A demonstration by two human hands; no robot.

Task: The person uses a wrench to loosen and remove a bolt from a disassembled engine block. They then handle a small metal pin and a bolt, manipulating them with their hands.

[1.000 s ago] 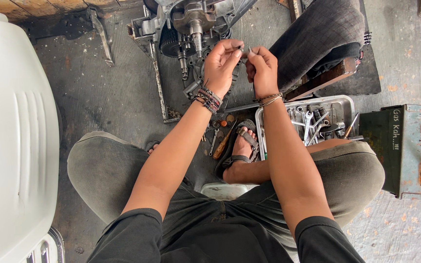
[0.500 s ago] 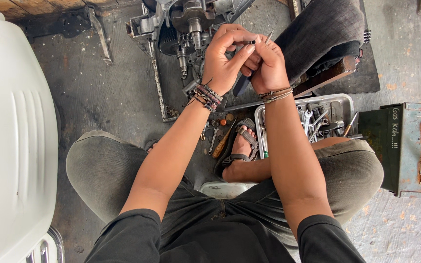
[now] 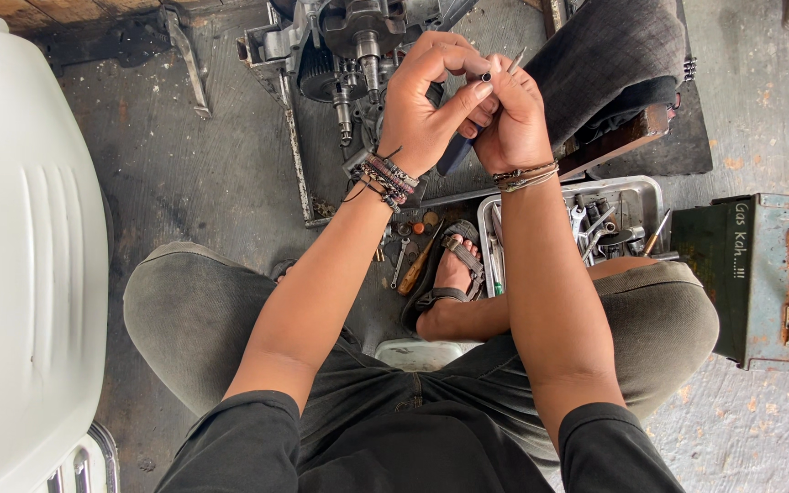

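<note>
In the upper middle of the frame our left hand point(image 3: 426, 110) and right hand point(image 3: 510, 119) meet, pressed close together, both wrists ringed with bracelets. The left hand curls its thumb and forefinger around a small dark metal piece point(image 3: 487, 77), which looks like a short tube or socket end, though it is too small for us to say more. The right hand is closed around a thin metal rod point(image 3: 517, 60) whose tip pokes up just above the knuckles; a dark blue handle point(image 3: 457, 155) shows below the two hands, and we cannot tell whether it belongs to that rod or which hand carries it.

As for progress, we judge the work is in its middle: the small piece is off the floor and being fitted or cleaned between our fingers, not yet set into anything. Whether rod and piece are already joined we cannot tell, since the fingers hide the meeting point.

Just behind the hands, at the top centre, sits a greasy engine block point(image 3: 353, 50) on a metal frame, shafts and a gear exposed, so it looks partly stripped. Lower right of the hands, a metal tray point(image 3: 650, 196) holds spanners and other tools, and beside it, at the right edge, stands a green metal box point(image 3: 760, 274). A sandalled foot point(image 3: 454, 278) rests in the centre, with a screwdriver point(image 3: 420, 265) just left of it on the floor. A white plastic panel point(image 3: 20, 246) fills the left side.
</note>
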